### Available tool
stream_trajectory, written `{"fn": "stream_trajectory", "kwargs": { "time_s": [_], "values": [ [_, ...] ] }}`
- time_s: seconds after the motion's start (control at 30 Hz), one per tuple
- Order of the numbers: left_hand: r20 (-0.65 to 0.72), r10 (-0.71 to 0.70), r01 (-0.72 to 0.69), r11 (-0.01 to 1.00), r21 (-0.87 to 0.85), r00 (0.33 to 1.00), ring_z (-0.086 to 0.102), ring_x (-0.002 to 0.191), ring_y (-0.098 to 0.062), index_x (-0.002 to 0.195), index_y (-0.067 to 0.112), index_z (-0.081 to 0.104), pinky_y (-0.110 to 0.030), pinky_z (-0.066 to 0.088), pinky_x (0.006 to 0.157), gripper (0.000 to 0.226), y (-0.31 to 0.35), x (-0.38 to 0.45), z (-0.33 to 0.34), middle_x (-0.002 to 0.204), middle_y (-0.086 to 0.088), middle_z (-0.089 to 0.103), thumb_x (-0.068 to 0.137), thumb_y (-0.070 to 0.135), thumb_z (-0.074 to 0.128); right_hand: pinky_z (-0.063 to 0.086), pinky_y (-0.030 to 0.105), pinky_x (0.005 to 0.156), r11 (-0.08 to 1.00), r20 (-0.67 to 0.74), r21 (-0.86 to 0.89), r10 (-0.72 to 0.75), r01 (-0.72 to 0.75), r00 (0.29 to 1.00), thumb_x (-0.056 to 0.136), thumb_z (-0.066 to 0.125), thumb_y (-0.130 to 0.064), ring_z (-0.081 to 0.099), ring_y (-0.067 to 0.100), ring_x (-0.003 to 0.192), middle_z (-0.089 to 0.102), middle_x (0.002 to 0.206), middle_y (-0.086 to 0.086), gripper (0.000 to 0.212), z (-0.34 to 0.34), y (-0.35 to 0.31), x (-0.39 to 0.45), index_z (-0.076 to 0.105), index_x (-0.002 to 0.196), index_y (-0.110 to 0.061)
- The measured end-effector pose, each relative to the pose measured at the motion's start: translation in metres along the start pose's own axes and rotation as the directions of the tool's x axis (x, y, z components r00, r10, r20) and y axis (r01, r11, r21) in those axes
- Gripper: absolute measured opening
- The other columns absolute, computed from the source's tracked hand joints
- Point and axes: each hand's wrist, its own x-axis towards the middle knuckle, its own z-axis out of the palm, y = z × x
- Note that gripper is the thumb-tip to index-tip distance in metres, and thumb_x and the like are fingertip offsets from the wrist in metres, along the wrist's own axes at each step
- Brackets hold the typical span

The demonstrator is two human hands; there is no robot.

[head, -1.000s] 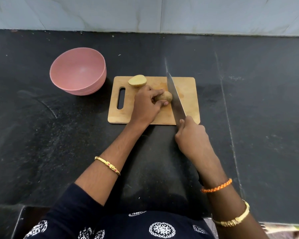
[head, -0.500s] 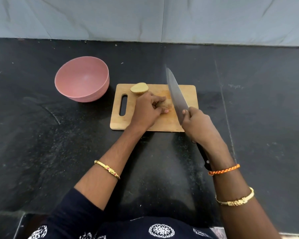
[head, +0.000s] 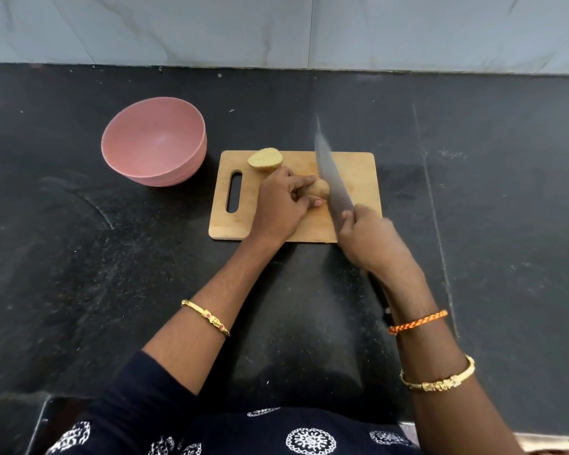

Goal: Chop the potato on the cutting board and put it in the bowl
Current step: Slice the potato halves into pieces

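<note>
A wooden cutting board (head: 358, 172) lies on the black counter. One potato half (head: 265, 159) rests cut face up at the board's far left corner. My left hand (head: 281, 205) pins the other potato half (head: 319, 188) to the board's middle. My right hand (head: 373, 239) grips the handle of a large knife (head: 334, 178), whose blade slants just right of the held half, tip pointing away and blurred. The empty pink bowl (head: 153, 142) stands left of the board.
A pale marble wall (head: 276, 27) closes the counter at the back. The black stone counter (head: 490, 192) stretches to the right of the board and in front of it. My dark patterned clothing fills the bottom edge.
The knife rose off the board beside the potato half and now slants against its right side. My right hand moved forward onto the board's near right corner. My left hand kept its hold.
</note>
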Motion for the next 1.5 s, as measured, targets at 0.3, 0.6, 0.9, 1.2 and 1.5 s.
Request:
{"fn": "stream_trajectory", "kwargs": {
  "time_s": [0.3, 0.6, 0.9, 1.2, 1.5],
  "values": [
    [0.017, 0.004, -0.004, 1.0, -0.002, 1.0, 0.055, 0.081, -0.015, 0.115, 0.011, 0.066, -0.01, 0.044, 0.072, 0.047, 0.001, -0.001, -0.001, 0.093, -0.006, 0.062, 0.07, 0.015, 0.08, 0.042, 0.035, 0.072, 0.999, -0.007, 0.004, 0.037, -0.037, 0.999, 0.102, 0.031, -0.033, 0.053, 0.027, 0.083, 0.051, 0.09, 0.008, 0.025, 0.013, 0.02, -0.029, 0.045, 0.093, -0.015],
    [0.036, -0.062, 0.064, 0.997, -0.052, 0.997, 0.051, 0.077, -0.002, 0.113, 0.011, 0.066, 0.0, 0.04, 0.072, 0.047, 0.002, 0.001, -0.003, 0.085, 0.011, 0.056, 0.069, 0.016, 0.081, 0.047, 0.035, 0.062, 0.999, -0.101, 0.039, -0.034, 0.038, 0.994, 0.101, 0.031, -0.033, 0.05, 0.021, 0.063, 0.056, 0.089, 0.011, 0.031, -0.017, 0.004, -0.005, 0.043, 0.077, -0.017],
    [0.026, -0.063, 0.064, 0.996, -0.066, 0.998, 0.056, 0.08, -0.012, 0.111, 0.01, 0.068, -0.013, 0.046, 0.073, 0.048, 0.002, 0.002, -0.005, 0.088, 0.002, 0.062, 0.066, 0.018, 0.083, 0.051, 0.039, 0.072, 0.999, -0.028, -0.004, -0.042, 0.042, 0.999, 0.102, 0.032, -0.032, 0.053, 0.023, 0.08, 0.052, 0.096, 0.008, 0.029, -0.008, -0.002, 0.009, 0.052, 0.105, -0.012],
    [0.025, -0.066, 0.067, 0.995, -0.078, 0.998, 0.052, 0.076, -0.005, 0.111, 0.01, 0.068, -0.008, 0.044, 0.071, 0.049, 0.001, 0.001, -0.003, 0.088, 0.002, 0.062, 0.066, 0.017, 0.083, 0.046, 0.035, 0.067, 0.999, -0.035, -0.018, -0.041, 0.041, 0.999, 0.102, 0.032, -0.032, 0.05, 0.023, 0.074, 0.052, 0.094, 0.009, 0.025, -0.012, -0.002, 0.015, 0.048, 0.097, -0.013],
    [0.011, -0.061, 0.061, 0.994, -0.095, 0.998, 0.049, 0.072, -0.003, 0.11, 0.008, 0.067, -0.006, 0.043, 0.069, 0.047, 0.002, 0.0, -0.003, 0.089, -0.001, 0.063, 0.066, 0.015, 0.082, 0.046, 0.033, 0.07, 0.998, -0.011, -0.036, -0.052, 0.052, 0.999, 0.103, 0.031, -0.028, 0.049, 0.022, 0.084, 0.057, 0.117, 0.017, 0.034, -0.011, -0.005, 0.014, 0.05, 0.119, -0.005]
  ]
}}
